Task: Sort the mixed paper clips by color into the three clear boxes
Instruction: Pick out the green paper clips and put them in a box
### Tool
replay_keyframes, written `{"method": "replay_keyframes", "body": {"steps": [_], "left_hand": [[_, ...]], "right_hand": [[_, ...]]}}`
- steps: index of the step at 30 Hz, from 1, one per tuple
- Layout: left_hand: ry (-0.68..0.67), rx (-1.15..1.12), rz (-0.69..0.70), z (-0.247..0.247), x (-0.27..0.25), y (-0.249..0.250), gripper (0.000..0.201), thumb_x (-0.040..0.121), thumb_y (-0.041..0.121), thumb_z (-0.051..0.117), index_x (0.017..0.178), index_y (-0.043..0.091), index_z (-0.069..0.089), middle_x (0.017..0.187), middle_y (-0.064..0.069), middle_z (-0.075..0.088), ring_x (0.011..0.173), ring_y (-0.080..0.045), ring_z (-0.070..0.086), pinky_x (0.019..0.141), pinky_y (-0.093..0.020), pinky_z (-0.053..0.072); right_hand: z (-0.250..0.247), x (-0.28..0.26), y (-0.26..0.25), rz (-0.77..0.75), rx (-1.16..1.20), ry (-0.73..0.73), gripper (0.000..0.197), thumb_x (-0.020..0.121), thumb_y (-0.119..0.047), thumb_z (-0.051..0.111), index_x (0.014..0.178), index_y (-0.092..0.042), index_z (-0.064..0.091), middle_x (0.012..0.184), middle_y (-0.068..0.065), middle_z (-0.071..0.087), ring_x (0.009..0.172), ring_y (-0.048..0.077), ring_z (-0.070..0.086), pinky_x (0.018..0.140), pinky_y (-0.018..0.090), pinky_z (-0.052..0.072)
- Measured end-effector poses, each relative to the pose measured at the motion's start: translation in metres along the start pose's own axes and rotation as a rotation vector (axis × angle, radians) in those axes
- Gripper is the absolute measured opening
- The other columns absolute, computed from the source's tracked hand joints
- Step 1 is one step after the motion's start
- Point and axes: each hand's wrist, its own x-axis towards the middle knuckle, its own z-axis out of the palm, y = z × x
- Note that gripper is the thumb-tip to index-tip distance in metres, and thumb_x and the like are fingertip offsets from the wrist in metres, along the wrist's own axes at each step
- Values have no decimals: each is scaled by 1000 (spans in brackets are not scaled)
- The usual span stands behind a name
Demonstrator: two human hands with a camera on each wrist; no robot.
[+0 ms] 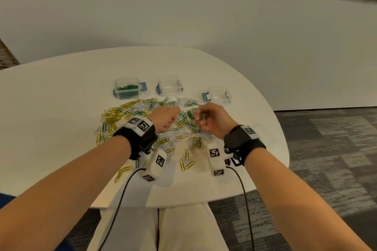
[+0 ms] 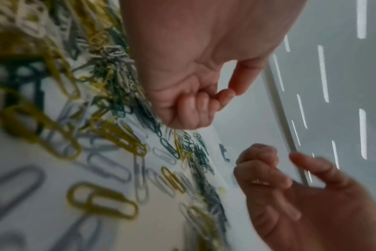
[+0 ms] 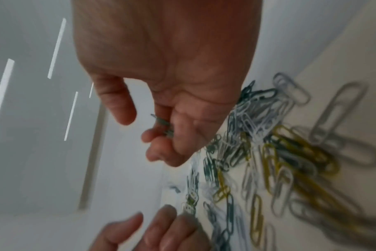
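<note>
A mixed pile of green, yellow and white paper clips is spread over the white table. Behind it stand three clear boxes: the left box holds green clips, while the middle box and right box look empty. My right hand hovers over the pile's middle and grips a few green paper clips in its curled fingers. My left hand is beside it, curled into a fist. No clip shows in it.
Loose yellow and white clips lie near the front edge between my wrists. Two cables run off the table's near edge. The table's curved right edge drops to grey carpet, and a wall stands behind the boxes.
</note>
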Motion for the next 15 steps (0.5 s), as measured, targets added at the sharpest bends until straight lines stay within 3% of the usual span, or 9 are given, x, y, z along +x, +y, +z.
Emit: {"method": "replay_keyframes", "body": {"steps": [2, 4, 5, 9, 12, 15], "left_hand": [[70, 616, 136, 2, 5, -1, 20, 86, 25, 58, 71, 12, 55, 70, -4, 50, 61, -21, 47, 52, -25, 36], [71, 844, 154, 5, 6, -3, 13, 86, 24, 63, 84, 11, 64, 86, -4, 59, 81, -22, 59, 70, -29, 47], [71, 879, 149, 6, 7, -5, 17, 86, 24, 64, 91, 8, 66, 94, -5, 63, 89, -23, 61, 76, -30, 49], [53, 932, 137, 7, 10, -6, 23, 87, 25, 65, 95, 3, 68, 100, -11, 67, 91, -25, 63, 78, -31, 50], [7, 955, 163, 6, 7, -6, 20, 88, 25, 62, 86, 5, 67, 92, -10, 67, 81, -22, 61, 67, -27, 45], [11, 838, 245, 4, 2, -9, 17, 90, 22, 58, 90, 7, 65, 86, -4, 64, 75, -18, 58, 58, -18, 39]], "right_hand": [[-1, 4, 1, 16, -517, 109, 16, 89, -19, 60, 76, -10, 60, 65, 3, 48, 50, 12, 39, 45, 23, 29], [1, 9, 4, -5, -1039, 194, 17, 82, -26, 72, 77, -10, 67, 69, 3, 59, 57, 11, 49, 53, 22, 40], [3, 10, 6, -36, -1189, 207, 19, 80, -27, 74, 77, -10, 69, 73, 3, 63, 62, 10, 53, 57, 21, 43], [15, 12, 10, -97, -1440, 203, 17, 83, -21, 70, 82, -4, 69, 86, 10, 68, 79, 19, 61, 69, 28, 50], [14, 12, 10, -79, -1491, 127, 16, 88, -19, 63, 76, -9, 59, 81, 13, 62, 77, 20, 56, 67, 28, 43], [7, 9, 4, -97, -1452, 99, 16, 90, -24, 61, 83, -10, 62, 85, 9, 62, 76, 17, 52, 63, 24, 39]]}}
